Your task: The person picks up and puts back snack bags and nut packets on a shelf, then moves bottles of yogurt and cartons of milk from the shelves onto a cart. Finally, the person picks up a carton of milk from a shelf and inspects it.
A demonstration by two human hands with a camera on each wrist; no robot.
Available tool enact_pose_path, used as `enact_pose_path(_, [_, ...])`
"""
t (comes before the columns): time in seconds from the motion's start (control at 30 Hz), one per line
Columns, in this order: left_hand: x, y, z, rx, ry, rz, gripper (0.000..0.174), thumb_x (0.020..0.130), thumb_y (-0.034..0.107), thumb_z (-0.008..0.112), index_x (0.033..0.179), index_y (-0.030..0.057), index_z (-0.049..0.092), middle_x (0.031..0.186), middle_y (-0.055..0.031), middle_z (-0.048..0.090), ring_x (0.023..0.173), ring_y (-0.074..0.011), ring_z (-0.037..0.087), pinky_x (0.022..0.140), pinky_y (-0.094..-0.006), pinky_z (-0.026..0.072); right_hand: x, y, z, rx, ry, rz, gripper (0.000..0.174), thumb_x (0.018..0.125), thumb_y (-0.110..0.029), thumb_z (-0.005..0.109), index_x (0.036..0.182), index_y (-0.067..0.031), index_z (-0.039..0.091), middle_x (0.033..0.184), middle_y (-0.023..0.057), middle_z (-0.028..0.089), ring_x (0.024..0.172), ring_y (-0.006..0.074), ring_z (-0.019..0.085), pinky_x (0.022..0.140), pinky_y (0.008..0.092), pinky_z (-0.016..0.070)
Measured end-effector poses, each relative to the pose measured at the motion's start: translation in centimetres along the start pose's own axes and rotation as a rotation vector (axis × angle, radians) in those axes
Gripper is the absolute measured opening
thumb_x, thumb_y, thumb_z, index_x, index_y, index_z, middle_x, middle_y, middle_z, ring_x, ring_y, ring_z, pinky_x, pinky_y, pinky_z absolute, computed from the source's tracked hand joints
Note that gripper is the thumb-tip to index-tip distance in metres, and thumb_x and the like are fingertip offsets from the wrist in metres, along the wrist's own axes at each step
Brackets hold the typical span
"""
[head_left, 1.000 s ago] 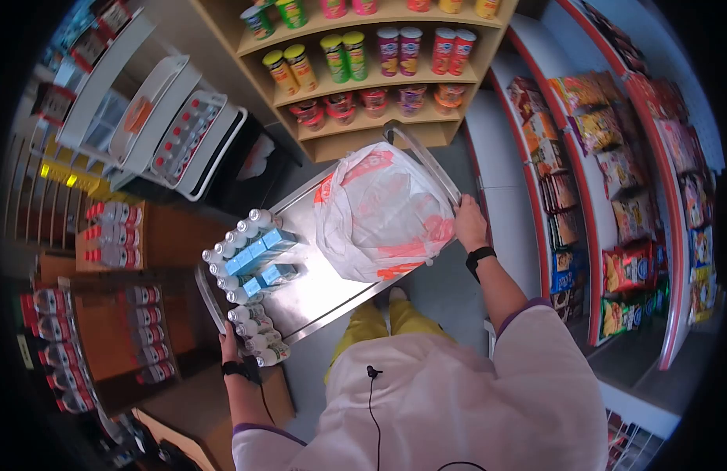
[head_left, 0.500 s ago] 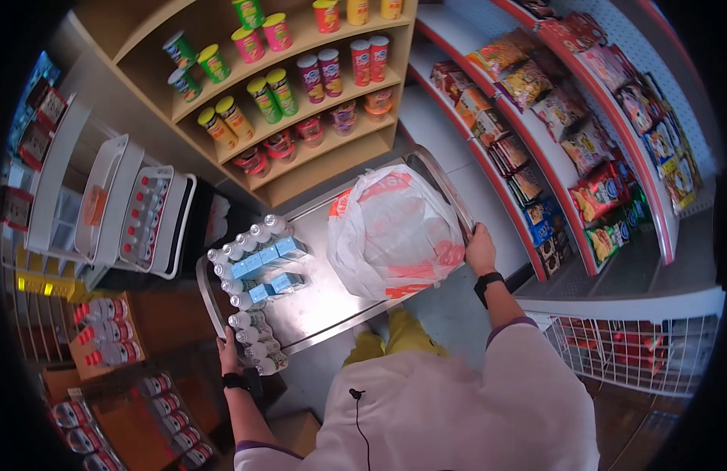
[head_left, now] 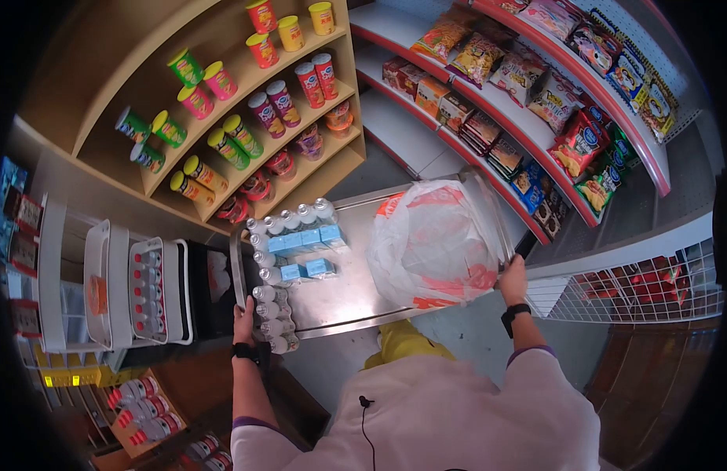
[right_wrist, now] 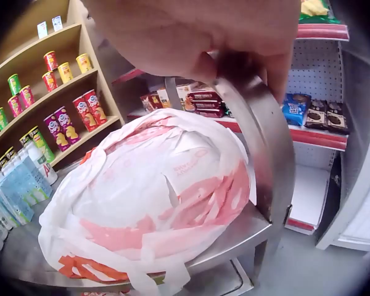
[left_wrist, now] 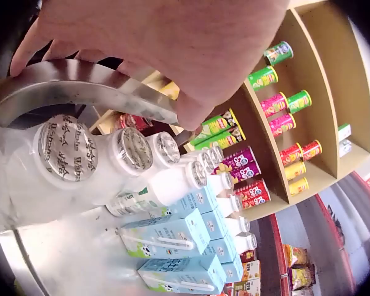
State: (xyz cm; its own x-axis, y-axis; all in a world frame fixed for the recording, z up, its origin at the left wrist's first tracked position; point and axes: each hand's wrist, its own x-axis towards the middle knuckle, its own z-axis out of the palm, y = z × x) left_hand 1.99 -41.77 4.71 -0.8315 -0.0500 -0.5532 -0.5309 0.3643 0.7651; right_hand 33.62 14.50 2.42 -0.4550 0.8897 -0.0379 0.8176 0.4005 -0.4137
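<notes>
Between both hands stands a metal cart (head_left: 344, 294) with a flat steel top and a raised handle at each end. My left hand (head_left: 243, 322) grips the left handle (left_wrist: 86, 80), fingers passing over the bar beside the white bottles. The right hand (head_left: 513, 281) holds the right handle (right_wrist: 265, 142), most of its fingers hidden behind it. A bulging white plastic bag (head_left: 434, 243) with red print fills the right side of the top. White bottles (head_left: 273, 326) line the left side and back-left edge, with light blue drink cartons (head_left: 308, 238) grouped inside them.
A wooden shelf unit (head_left: 332, 161) with chip cans and cup noodles stands ahead. On the right, red-edged shelves (head_left: 489, 169) hold snack bags, with a white wire basket (head_left: 630, 290) below. White bins (head_left: 108, 290) stand at left; red-capped bottles (head_left: 147, 408) sit lower left.
The view has turned rightward. The wooden shelves have shifted left, and more of the snack shelves and wire basket shows. Both hands keep hold of the cart handles, its load still on top.
</notes>
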Motion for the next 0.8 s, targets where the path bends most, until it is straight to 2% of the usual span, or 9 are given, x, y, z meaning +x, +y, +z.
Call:
enact_pose_path(0.1, [4.1,2.0,1.6,0.100,-0.009,0.020,0.079,0.084,0.049,0.059,0.135,-0.0033,0.028,0.134,-0.0169,0.039,0.122,-0.0259,0.039,0.099,-0.0367,0.0339,-1.3,-0.9,-1.1,-0.072,0.022,0.152,0.021,0.086,-0.012,0.049,0.104,-0.0012,0.045,0.100,0.0210,0.055,0.096,0.0407,0.053,0.078,0.0489,0.0434])
enact_pose_path(0.17, [2.9,6.6,4.2,0.191,0.006,0.008,0.095,0.081,0.052,0.060,0.141,-0.0039,0.014,0.139,-0.0189,0.033,0.129,-0.0259,0.032,0.104,-0.0339,0.0258,-1.6,0.6,-0.2,-0.077,0.069,0.178,0.022,0.085,-0.012,0.049,0.104,-0.0020,0.045,0.098,0.0203,0.055,0.094,0.0407,0.053,0.076,0.0491,0.0437])
enact_pose_path(0.23, [3.5,9.2,5.9,0.190,-0.036,0.026,0.094,0.081,0.052,0.061,0.140,-0.0051,0.016,0.141,-0.0187,0.030,0.130,-0.0250,0.030,0.105,-0.0336,0.0237,-1.7,0.5,-1.0,-0.048,0.084,0.235,0.021,0.086,-0.014,0.049,0.103,-0.0016,0.045,0.099,0.0200,0.055,0.092,0.0403,0.054,0.074,0.0482,0.0443])
enact_pose_path(0.27, [5.5,9.0,6.3,0.215,-0.007,0.062,0.084,0.081,0.050,0.061,0.140,0.0012,0.025,0.129,-0.0146,0.044,0.120,-0.0221,0.041,0.099,-0.0326,0.0313,-1.9,0.4,-1.0,-0.048,0.081,0.252,0.021,0.086,-0.014,0.049,0.103,-0.0016,0.045,0.099,0.0200,0.055,0.092,0.0403,0.054,0.074,0.0482,0.0443])
enact_pose_path(0.43, [11.8,11.4,9.1,0.325,-0.070,0.099,0.068,0.078,0.053,0.062,0.130,0.0139,0.042,0.093,-0.0029,0.053,0.089,-0.0143,0.049,0.079,-0.0275,0.0389,-4.2,0.8,-1.1,-0.082,0.170,0.318,0.023,0.088,-0.021,0.051,0.097,-0.0005,0.045,0.093,0.0202,0.056,0.087,0.0398,0.055,0.072,0.0463,0.0445])
enact_pose_path(0.5, [13.7,13.2,11.0,0.340,-0.146,0.228,0.075,0.078,0.054,0.061,0.135,0.0114,0.037,0.107,-0.0069,0.054,0.099,-0.0164,0.049,0.082,-0.0275,0.0379,-5.0,1.5,-1.2,-0.105,0.183,0.339,0.026,0.089,-0.024,0.052,0.095,-0.0005,0.045,0.091,0.0205,0.056,0.085,0.0397,0.055,0.070,0.0466,0.0441])
enact_pose_path(0.53, [12.4,16.1,12.3,0.371,-0.169,0.139,0.078,0.081,0.050,0.061,0.141,0.0101,0.030,0.124,-0.0108,0.049,0.113,-0.0183,0.045,0.090,-0.0293,0.0367,-5.7,1.3,-1.3,-0.113,0.169,0.400,0.026,0.089,-0.026,0.052,0.094,-0.0007,0.044,0.091,0.0205,0.056,0.083,0.0401,0.055,0.070,0.0468,0.0440])
enact_pose_path(0.63, [13.4,19.7,14.9,0.334,-0.266,0.263,0.081,0.081,0.043,0.063,0.139,-0.0002,0.027,0.126,-0.0157,0.050,0.113,-0.0223,0.050,0.095,-0.0292,0.0366,-7.8,0.8,-0.7,-0.124,0.172,0.486,0.028,0.090,-0.028,0.051,0.092,-0.0010,0.043,0.090,0.0208,0.057,0.081,0.0414,0.056,0.068,0.0479,0.0436])
enact_pose_path(0.8, [20.5,21.3,18.7,0.505,-0.365,0.384,0.090,0.076,0.055,0.059,0.141,0.0022,0.024,0.130,-0.0222,0.046,0.120,-0.0308,0.046,0.100,-0.0333,0.0345,-10.7,-0.6,0.1,-0.104,0.209,0.608,0.027,0.090,-0.024,0.051,0.095,0.0005,0.042,0.092,0.0233,0.056,0.085,0.0426,0.055,0.070,0.0485,0.0432])
